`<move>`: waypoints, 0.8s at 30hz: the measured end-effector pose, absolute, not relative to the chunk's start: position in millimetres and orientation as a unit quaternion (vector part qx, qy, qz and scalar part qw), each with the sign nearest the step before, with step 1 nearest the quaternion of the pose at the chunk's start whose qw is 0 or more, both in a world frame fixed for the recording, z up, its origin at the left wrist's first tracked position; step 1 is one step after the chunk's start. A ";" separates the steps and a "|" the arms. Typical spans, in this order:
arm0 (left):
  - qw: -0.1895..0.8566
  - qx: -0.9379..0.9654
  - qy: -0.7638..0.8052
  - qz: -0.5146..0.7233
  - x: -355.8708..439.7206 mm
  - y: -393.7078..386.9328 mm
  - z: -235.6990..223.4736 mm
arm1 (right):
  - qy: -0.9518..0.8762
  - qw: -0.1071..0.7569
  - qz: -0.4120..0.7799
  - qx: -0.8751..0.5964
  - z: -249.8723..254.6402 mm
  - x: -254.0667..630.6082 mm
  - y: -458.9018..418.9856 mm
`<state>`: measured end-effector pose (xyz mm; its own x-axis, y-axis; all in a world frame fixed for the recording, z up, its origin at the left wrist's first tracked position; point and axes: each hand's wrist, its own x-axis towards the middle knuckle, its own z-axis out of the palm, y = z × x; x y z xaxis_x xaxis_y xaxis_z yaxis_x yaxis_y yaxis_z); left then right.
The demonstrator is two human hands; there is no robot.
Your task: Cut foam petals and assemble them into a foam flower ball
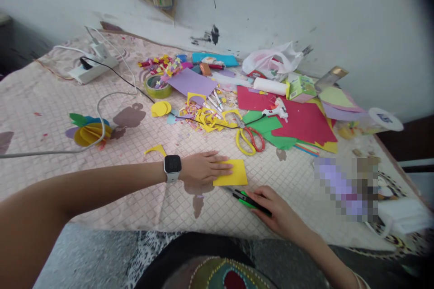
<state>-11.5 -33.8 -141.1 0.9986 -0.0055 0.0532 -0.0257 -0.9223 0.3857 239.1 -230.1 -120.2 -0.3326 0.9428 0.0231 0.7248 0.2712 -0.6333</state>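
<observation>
The left hand [203, 168] is pressed flat on a yellow paper sheet [230, 173], fingers extended, nothing gripped. The right hand [276, 210] is curled closed around a green-and-black craft knife [249, 202], held just below the sheet. Scissors [250, 141] with yellow and red handles are laid above the sheet. No writing can be read on the dark smartwatch [172, 167] face.
</observation>
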 end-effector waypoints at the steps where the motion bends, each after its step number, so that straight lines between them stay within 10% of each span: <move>1: 0.198 0.980 -0.008 0.025 -11.6 -33.9 -141.4 | -0.771 0.202 0.266 -0.542 -121.1 239.0 -230.2; 24: 0.231 0.972 -0.034 0.018 -12.6 -32.0 -136.3 | -0.779 0.202 0.281 -0.523 -122.9 234.3 -229.7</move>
